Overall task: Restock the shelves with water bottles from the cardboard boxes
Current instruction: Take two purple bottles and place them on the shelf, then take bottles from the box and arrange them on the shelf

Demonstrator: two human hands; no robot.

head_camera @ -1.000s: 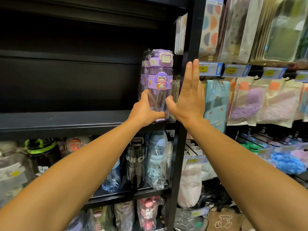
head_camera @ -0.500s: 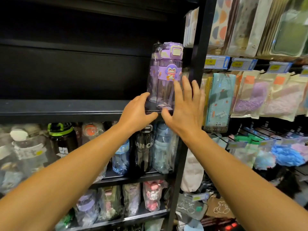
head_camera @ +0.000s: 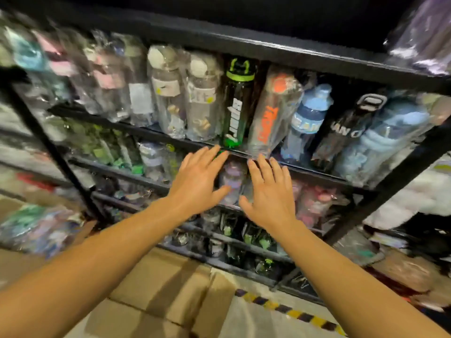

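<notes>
— While the view is tilting down and blurring, which way are the plastic-wrapped water bottles (head_camera: 202,98) on the black metal shelf unit (head_camera: 268,48) pointing?

— They are standing in a row on the upper visible shelf, long axes running bottom to top, caps up, their tops leaning toward the left in this wide-angle picture. The black bottle with the green cap and white lettering (head_camera: 238,103) is standing near the middle, with the clear bottle with the orange cap and orange lettering (head_camera: 272,111) just beside it on the right and tilting more. Further bottles are filling the lower shelves, too blurred to tell apart.

— And the hands?

— Both arms are reaching forward, palms facing down and away. The left hand (head_camera: 199,180) is spreading its fingers wide, holding nothing, fingertips lying near the shelf edge under the green-capped bottle. The right hand (head_camera: 267,191) is likewise spread and empty. Between them a blurred purple wrapped bottle (head_camera: 231,181) is showing on the shelf below. Brown cardboard boxes (head_camera: 158,289) are lying on the floor beneath the arms.
</notes>
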